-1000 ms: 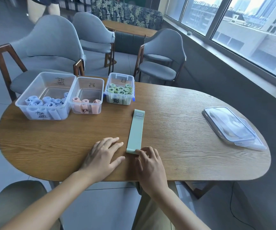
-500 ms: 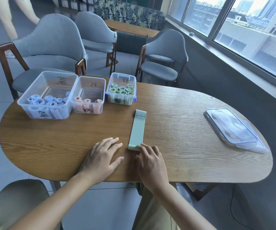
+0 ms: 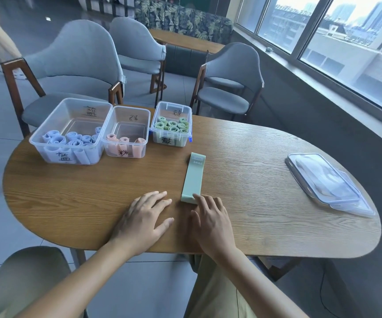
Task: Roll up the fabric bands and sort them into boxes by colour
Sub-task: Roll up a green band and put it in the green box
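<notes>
Your right hand (image 3: pixel 210 222) touches the flat green band (image 3: pixel 193 177), fingers straight, holding nothing; left hand (image 3: pixel 143 220) flat on the tabletop (image 3: pixel 265 191); rolling should come next.

A pale green fabric band (image 3: pixel 193 177) lies flat and unrolled on the bench, its near end under the right hand's fingertips (image 3: pixel 197 198). Behind it stand three clear boxes: blue rolls (image 3: pixel 70 140) leftmost, pink rolls (image 3: pixel 122 142) in the middle, green rolls (image 3: pixel 172 125) rightmost.

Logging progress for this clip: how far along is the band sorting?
Mostly done: rolled bands fill the blue box, pink box and green box. In hand: one flat green band, near end under the right hand; the left hand rests open beside it. Left: roll it and box it.
</notes>
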`<state>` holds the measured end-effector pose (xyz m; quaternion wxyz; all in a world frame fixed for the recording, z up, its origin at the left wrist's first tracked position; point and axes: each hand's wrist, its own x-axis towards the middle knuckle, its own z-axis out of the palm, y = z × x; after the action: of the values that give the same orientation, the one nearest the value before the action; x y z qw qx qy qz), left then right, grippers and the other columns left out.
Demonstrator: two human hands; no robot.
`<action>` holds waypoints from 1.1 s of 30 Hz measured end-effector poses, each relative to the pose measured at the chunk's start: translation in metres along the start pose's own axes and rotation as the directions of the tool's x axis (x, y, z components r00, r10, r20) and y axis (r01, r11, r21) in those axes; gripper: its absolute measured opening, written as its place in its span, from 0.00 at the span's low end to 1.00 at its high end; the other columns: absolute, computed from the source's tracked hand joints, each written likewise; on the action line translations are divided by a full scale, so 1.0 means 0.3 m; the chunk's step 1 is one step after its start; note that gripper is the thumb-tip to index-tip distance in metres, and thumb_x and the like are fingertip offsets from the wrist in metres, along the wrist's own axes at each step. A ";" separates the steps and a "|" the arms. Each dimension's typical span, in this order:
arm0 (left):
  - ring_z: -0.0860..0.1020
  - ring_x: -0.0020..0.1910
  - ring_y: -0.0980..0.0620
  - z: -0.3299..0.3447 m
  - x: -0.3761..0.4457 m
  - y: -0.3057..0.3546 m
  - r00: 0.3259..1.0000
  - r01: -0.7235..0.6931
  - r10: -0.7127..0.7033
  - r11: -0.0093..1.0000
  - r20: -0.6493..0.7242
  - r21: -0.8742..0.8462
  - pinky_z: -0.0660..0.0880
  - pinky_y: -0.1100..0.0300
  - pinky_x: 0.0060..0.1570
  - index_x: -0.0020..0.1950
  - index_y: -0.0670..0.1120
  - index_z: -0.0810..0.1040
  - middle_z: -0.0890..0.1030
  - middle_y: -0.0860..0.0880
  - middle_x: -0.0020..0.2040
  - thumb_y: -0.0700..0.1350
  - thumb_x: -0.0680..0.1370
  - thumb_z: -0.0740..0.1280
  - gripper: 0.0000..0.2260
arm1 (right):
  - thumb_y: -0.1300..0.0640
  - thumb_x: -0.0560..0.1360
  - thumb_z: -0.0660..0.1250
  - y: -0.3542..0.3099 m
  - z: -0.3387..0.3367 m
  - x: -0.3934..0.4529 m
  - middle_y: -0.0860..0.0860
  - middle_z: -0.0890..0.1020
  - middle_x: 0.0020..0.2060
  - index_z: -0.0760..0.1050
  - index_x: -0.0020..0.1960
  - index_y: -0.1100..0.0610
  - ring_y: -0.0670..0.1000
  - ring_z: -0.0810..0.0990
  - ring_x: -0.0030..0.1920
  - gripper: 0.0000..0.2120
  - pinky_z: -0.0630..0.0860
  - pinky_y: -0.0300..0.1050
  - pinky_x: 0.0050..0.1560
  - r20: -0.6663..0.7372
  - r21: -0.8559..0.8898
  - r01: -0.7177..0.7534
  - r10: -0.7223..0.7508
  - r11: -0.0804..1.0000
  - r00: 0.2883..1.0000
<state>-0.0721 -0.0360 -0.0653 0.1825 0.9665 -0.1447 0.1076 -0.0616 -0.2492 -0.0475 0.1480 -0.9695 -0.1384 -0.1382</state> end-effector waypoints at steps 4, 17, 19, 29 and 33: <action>0.66 0.73 0.53 -0.001 0.000 0.001 1.000 0.002 -0.002 1.000 0.001 -0.007 0.63 0.55 0.71 0.69 0.54 0.76 0.72 0.54 0.73 0.64 0.78 0.55 0.25 | 0.53 0.79 0.63 0.007 -0.001 0.015 0.46 0.78 0.61 0.72 0.66 0.52 0.53 0.73 0.58 0.16 0.74 0.49 0.58 0.005 0.001 0.012 -0.012 1.000 1.000; 0.67 0.73 0.53 -0.005 -0.005 0.003 1.000 0.004 -0.004 1.000 -0.010 -0.016 0.63 0.55 0.71 0.69 0.54 0.76 0.72 0.54 0.72 0.64 0.78 0.55 0.25 | 0.50 0.80 0.63 0.020 0.009 0.100 0.52 0.72 0.60 0.71 0.68 0.52 0.55 0.67 0.61 0.18 0.72 0.51 0.61 0.038 -0.058 0.006 -0.003 0.998 0.999; 0.67 0.73 0.53 -0.004 -0.005 0.003 1.000 0.004 -0.004 1.000 -0.013 -0.017 0.63 0.55 0.71 0.69 0.54 0.76 0.72 0.54 0.72 0.64 0.78 0.55 0.25 | 0.51 0.79 0.63 0.021 0.010 0.104 0.53 0.74 0.59 0.71 0.68 0.53 0.56 0.68 0.59 0.19 0.73 0.52 0.59 0.019 -0.065 0.007 -0.006 0.998 1.000; 0.68 0.73 0.53 0.002 -0.004 0.002 1.000 0.003 -0.004 1.000 -0.023 -0.015 0.65 0.54 0.71 0.68 0.53 0.76 0.73 0.54 0.72 0.63 0.78 0.56 0.24 | 0.52 0.78 0.62 0.042 0.034 0.139 0.46 0.78 0.63 0.71 0.66 0.52 0.54 0.71 0.60 0.17 0.73 0.50 0.59 0.028 -0.048 0.016 -0.014 0.999 0.999; 0.68 0.73 0.53 0.005 -0.004 0.001 1.000 0.005 -0.005 1.000 -0.023 -0.016 0.65 0.54 0.70 0.68 0.53 0.76 0.73 0.54 0.72 0.63 0.78 0.56 0.24 | 0.53 0.78 0.63 0.047 0.038 0.169 0.50 0.75 0.64 0.72 0.66 0.53 0.55 0.71 0.63 0.16 0.73 0.52 0.61 0.040 -0.039 0.008 -0.007 0.999 0.999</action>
<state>-0.0732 -0.0365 -0.0668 0.1923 0.9641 -0.1410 0.1171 -0.0079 -0.2469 -0.0456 0.1258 -0.9742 -0.1421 -0.1220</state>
